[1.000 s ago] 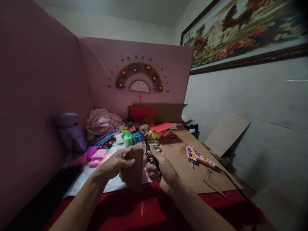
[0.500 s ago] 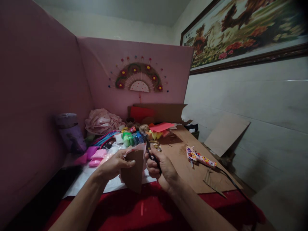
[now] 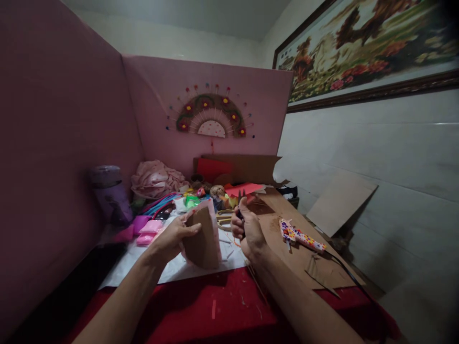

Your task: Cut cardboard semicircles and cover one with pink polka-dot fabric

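My left hand [image 3: 171, 237] is closed on a fan-shaped piece of brown cardboard [image 3: 202, 237] with a pink edge, held upright above the white sheet [image 3: 172, 270]. My right hand [image 3: 247, 229] is closed on small black scissors [image 3: 240, 210], their tips pointing up, a little to the right of the cardboard and apart from it. Both forearms reach in over the red table cloth [image 3: 215, 310].
A patterned glue gun [image 3: 299, 235] with a black cord lies on a brown cardboard sheet [image 3: 287, 248] to the right. Coloured clay packs [image 3: 145, 227], a purple bottle [image 3: 111, 196], pink cloth [image 3: 156, 177] and craft scraps crowd the back. Pink boards wall the left and back.
My right hand has pulled the scissors away from the cardboard's edge, to the right and upward. The left hand has tilted the cardboard piece slightly and the view has shifted a little.
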`<action>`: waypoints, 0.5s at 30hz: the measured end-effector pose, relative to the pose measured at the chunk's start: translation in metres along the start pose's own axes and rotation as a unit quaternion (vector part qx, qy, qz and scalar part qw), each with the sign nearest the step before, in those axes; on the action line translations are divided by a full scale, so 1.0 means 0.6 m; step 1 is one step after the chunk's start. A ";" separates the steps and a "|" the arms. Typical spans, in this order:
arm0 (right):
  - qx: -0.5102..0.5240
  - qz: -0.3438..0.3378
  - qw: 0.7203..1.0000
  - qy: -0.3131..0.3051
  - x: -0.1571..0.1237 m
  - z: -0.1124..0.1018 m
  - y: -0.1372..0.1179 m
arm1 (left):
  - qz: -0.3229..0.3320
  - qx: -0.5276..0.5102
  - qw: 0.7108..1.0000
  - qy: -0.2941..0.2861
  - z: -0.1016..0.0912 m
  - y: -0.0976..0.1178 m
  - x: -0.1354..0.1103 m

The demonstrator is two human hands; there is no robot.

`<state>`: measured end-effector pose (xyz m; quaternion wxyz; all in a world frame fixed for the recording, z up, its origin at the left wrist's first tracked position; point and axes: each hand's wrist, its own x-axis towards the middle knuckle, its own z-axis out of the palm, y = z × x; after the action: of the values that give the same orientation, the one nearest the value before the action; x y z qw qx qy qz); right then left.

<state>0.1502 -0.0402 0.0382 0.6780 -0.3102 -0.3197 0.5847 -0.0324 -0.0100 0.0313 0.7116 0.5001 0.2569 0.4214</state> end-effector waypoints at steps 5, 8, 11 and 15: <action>-0.155 -0.052 0.987 0.006 0.058 0.005 0.017 | 0.047 -0.060 0.997 0.025 -0.001 -0.003 0.003; -0.187 -0.040 0.981 -0.016 0.066 0.008 0.037 | 0.062 -0.077 0.995 0.033 -0.001 -0.004 0.004; -0.207 -0.016 0.977 -0.045 0.058 0.002 0.057 | 0.090 -0.087 0.991 0.051 -0.002 -0.003 0.006; -0.214 -0.008 0.975 -0.064 0.041 -0.014 0.065 | 0.140 -0.106 0.980 0.090 -0.006 -0.001 0.012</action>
<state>0.1368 -0.0111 0.0038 0.5785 -0.4074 -0.4831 0.5157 -0.0312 -0.0022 0.0297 0.6687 0.4126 0.2008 0.5850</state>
